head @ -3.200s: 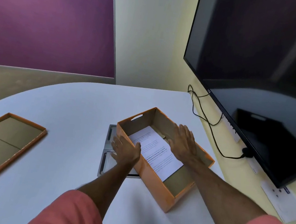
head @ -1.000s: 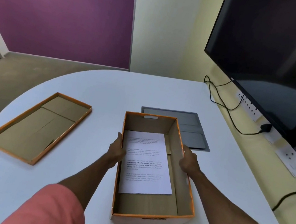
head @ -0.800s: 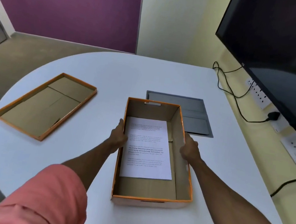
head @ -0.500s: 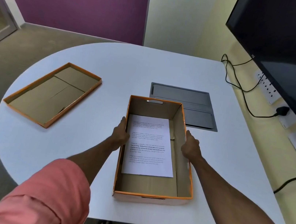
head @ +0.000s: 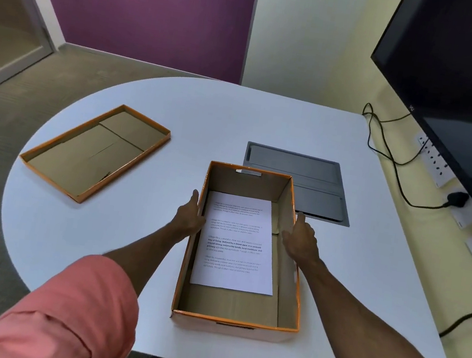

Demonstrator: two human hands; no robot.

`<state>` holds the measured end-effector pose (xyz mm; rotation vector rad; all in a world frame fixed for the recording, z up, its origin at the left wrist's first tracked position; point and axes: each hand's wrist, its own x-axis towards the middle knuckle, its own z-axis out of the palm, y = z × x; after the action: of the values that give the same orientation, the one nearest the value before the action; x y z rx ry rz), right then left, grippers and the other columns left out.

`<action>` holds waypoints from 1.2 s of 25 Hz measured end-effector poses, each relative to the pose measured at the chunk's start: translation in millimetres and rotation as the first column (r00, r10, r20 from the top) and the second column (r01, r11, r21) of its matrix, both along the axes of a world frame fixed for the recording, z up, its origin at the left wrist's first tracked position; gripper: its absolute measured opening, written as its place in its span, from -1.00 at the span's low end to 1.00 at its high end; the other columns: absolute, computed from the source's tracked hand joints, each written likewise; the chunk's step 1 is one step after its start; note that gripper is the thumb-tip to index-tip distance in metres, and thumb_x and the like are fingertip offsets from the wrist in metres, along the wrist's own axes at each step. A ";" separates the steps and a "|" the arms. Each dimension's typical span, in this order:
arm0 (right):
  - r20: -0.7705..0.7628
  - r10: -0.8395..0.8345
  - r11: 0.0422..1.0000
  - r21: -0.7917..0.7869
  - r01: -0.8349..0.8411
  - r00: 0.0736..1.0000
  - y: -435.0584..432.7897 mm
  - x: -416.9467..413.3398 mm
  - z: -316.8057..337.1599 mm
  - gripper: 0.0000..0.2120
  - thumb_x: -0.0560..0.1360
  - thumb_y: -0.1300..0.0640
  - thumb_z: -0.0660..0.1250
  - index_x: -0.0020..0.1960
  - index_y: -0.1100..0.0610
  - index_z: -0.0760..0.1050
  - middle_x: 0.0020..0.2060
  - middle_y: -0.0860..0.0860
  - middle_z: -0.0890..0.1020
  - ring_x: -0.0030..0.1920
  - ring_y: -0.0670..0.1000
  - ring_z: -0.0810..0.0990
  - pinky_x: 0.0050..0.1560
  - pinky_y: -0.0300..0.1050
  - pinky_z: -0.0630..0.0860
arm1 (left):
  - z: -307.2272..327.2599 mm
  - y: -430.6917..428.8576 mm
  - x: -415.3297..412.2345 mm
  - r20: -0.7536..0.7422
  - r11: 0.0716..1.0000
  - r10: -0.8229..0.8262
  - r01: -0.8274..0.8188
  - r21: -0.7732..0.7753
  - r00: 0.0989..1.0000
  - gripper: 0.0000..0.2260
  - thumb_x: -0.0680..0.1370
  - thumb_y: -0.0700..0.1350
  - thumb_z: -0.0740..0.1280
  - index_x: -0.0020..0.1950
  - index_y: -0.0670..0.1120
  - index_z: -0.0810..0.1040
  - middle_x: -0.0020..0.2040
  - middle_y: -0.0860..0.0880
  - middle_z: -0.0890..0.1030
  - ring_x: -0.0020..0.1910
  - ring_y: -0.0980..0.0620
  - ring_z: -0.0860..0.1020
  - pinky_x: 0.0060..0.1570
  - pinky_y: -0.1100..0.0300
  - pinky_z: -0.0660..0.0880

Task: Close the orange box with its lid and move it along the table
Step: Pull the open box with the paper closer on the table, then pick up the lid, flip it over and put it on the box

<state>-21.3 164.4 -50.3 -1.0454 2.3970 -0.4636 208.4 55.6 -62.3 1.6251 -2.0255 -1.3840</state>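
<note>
The orange box (head: pixel 233 328) stands open on the white table (head: pixel 238 111), its long axis pointing away from me and its near end close to the table's front edge. A printed sheet of paper (head: pixel 236 240) lies flat inside it. My left hand (head: pixel 189 218) presses against the box's left outer wall and my right hand (head: pixel 300 240) against its right outer wall, both about halfway along. The lid (head: pixel 95 151) lies upside down on the table to the far left, well apart from the box.
A grey flap panel (head: pixel 315 175) is set into the table just behind the box. A large dark screen (head: pixel 464 75) hangs on the right wall, with black cables (head: pixel 386 146) and wall sockets (head: pixel 433 159) below it. The table's left edge is rounded.
The box has turned from lying diagonally near the screen to lying lengthwise in front of me. Over the last second my hands stay on its sides while the view pulls back.
</note>
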 end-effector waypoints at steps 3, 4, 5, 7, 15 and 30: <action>-0.169 0.113 0.990 -0.068 -0.126 0.979 -13.5 7.5 9.8 -0.41 0.57 -0.02 0.26 0.49 0.19 0.17 0.45 0.20 0.36 0.42 0.23 0.37 0.38 0.18 0.40 | 11.4 -7.2 12.6 0.114 0.986 -0.029 0.047 -0.158 0.993 -0.36 0.63 -0.12 0.22 0.59 -0.23 -0.06 0.61 -0.18 0.05 0.58 -0.16 0.09 0.54 -0.01 0.09; -0.239 0.149 0.982 -0.082 -0.173 0.959 -20.1 12.3 13.5 -0.42 0.57 -0.07 0.23 0.47 0.20 0.21 0.42 0.19 0.39 0.41 0.22 0.38 0.36 0.17 0.40 | 16.1 -9.9 17.9 0.153 0.981 -0.022 0.051 -0.188 0.988 -0.36 0.63 -0.09 0.21 0.59 -0.23 -0.06 0.61 -0.17 0.05 0.59 -0.14 0.06 0.55 -0.05 0.05; -0.311 0.178 0.973 -0.086 -0.214 0.933 -27.4 18.3 16.7 -0.42 0.58 -0.11 0.19 0.46 0.22 0.24 0.40 0.19 0.41 0.40 0.21 0.38 0.36 0.16 0.39 | 20.3 -12.8 23.3 0.190 0.976 -0.008 0.050 -0.213 0.982 -0.37 0.64 -0.07 0.19 0.59 -0.22 -0.05 0.61 -0.16 0.04 0.59 -0.13 0.05 0.55 -0.10 0.01; -0.444 0.234 0.951 -0.080 -0.298 0.865 -44.2 34.0 22.5 -0.39 0.59 -0.15 0.13 0.46 0.24 0.24 0.41 0.21 0.39 0.42 0.22 0.34 0.39 0.17 0.34 | 28.8 -18.6 33.6 0.256 0.959 0.026 0.048 -0.278 0.966 -0.40 0.65 -0.03 0.16 0.60 -0.18 -0.04 0.61 -0.14 0.05 0.59 -0.12 0.05 0.53 -0.17 -0.07; -0.438 0.407 0.857 -0.120 -0.501 0.801 -122.9 121.6 42.5 -0.35 0.60 -0.19 0.05 0.54 0.18 0.12 0.54 0.17 0.19 0.56 0.16 0.08 0.54 0.15 0.04 | 56.6 -60.7 85.7 0.343 0.883 0.109 0.068 -0.464 0.933 -0.41 0.64 0.06 0.14 0.59 -0.12 0.01 0.60 -0.13 0.12 0.58 -0.10 0.10 0.51 -0.21 -0.02; -0.413 0.478 0.834 -0.063 -0.548 0.775 -327.4 292.2 -9.1 -0.36 0.58 -0.20 0.06 0.53 0.15 0.13 0.54 0.15 0.20 0.56 0.15 0.09 0.53 0.14 0.11 | 17.2 -280.4 248.5 0.536 0.890 0.076 0.185 -0.417 0.841 -0.40 0.62 0.09 0.15 0.58 -0.11 0.05 0.61 -0.11 0.04 0.60 -0.09 0.02 0.53 -0.23 -0.08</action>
<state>271.0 -163.0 -59.4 -1.9665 2.2551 -0.2945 456.9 -224.9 -45.2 1.8666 -2.4603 -0.3888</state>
